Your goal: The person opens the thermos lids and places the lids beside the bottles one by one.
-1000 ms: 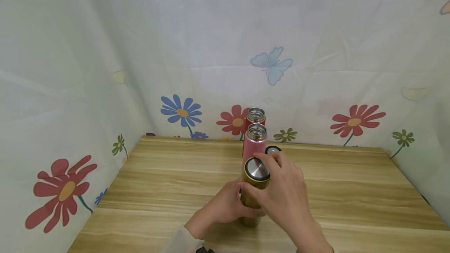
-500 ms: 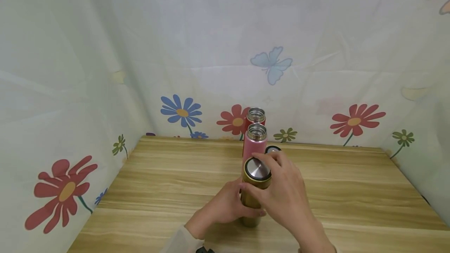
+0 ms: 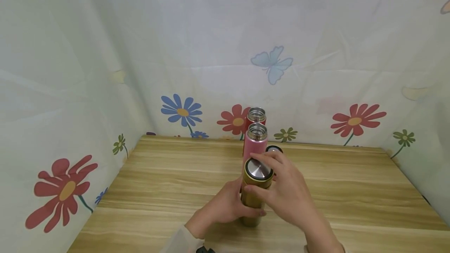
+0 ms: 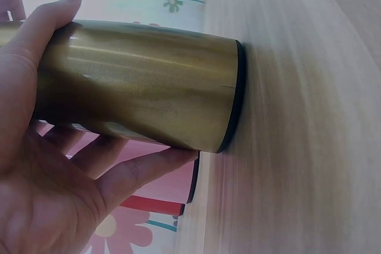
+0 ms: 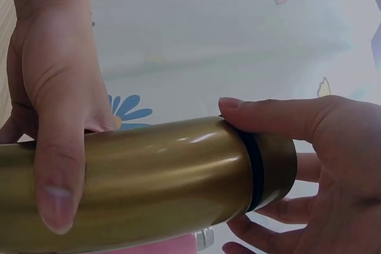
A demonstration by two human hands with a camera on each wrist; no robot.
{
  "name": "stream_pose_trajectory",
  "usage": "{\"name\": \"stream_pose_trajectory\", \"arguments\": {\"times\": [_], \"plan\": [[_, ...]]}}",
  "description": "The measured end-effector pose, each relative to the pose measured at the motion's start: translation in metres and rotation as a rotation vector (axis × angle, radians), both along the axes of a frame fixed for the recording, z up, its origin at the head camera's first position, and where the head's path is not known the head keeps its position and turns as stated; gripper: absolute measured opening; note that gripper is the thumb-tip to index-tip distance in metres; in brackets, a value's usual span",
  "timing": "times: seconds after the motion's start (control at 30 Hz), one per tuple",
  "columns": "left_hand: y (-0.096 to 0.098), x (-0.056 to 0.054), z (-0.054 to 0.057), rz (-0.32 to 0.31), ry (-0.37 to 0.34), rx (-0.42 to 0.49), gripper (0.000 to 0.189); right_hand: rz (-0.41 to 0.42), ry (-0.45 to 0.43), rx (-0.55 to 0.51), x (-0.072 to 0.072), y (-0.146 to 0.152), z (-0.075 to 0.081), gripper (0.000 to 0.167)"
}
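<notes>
A gold thermos flask (image 3: 252, 199) stands upright on the wooden table, its black base edge touching the surface in the left wrist view. My left hand (image 3: 228, 202) grips its body, thumb on the near side. At the top, the fingers and thumb of my right hand (image 3: 290, 192) hold the gold lid (image 5: 280, 168), which has a black ring and a shiny steel top. Directly behind it is a pink flask (image 3: 254, 147) with a bare steel mouth. Farther back, a red flask (image 3: 261, 121) also shows an uncovered mouth.
A black-rimmed round lid (image 3: 274, 149) shows beside the pink flask, partly hidden by my right hand. The wooden table (image 3: 168, 175) extends to both sides. A flower-patterned cloth (image 3: 211, 42) hangs behind the table and at its sides.
My right hand has turned slightly at the lid, its wrist shifting right and its thumb now farther round the front. The left hand and the flask's body hold still.
</notes>
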State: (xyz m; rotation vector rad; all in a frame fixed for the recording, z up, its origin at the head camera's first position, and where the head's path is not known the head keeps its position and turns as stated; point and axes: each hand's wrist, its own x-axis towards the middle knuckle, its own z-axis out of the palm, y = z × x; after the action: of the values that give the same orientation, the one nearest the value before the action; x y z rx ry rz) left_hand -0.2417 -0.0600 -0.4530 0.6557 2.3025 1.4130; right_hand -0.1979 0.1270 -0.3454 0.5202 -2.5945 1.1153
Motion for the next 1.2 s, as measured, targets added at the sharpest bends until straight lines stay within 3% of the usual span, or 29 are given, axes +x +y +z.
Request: {"name": "stream_pose_trajectory", "arguments": {"times": [0.33, 0.77, 0.97, 1.2], "plan": [[0.0, 0.0, -0.001, 0.0, 0.023, 0.002, 0.073, 0.179, -0.023, -0.092, -0.007, 0.014, -0.003, 0.073], [0.0, -0.001, -0.004, 0.007, 0.019, 0.009, 0.07, 0.406, -0.037, -0.123, -0.011, 0.023, -0.006, 0.076], [0.0, -0.001, -0.003, 0.002, 0.017, 0.009, 0.07, 0.443, -0.032, -0.113, -0.012, 0.025, -0.008, 0.077], [0.0, -0.001, -0.004, 0.001, 0.025, 0.011, 0.068, 0.42, -0.057, -0.133, -0.013, 0.025, -0.007, 0.078]]}}
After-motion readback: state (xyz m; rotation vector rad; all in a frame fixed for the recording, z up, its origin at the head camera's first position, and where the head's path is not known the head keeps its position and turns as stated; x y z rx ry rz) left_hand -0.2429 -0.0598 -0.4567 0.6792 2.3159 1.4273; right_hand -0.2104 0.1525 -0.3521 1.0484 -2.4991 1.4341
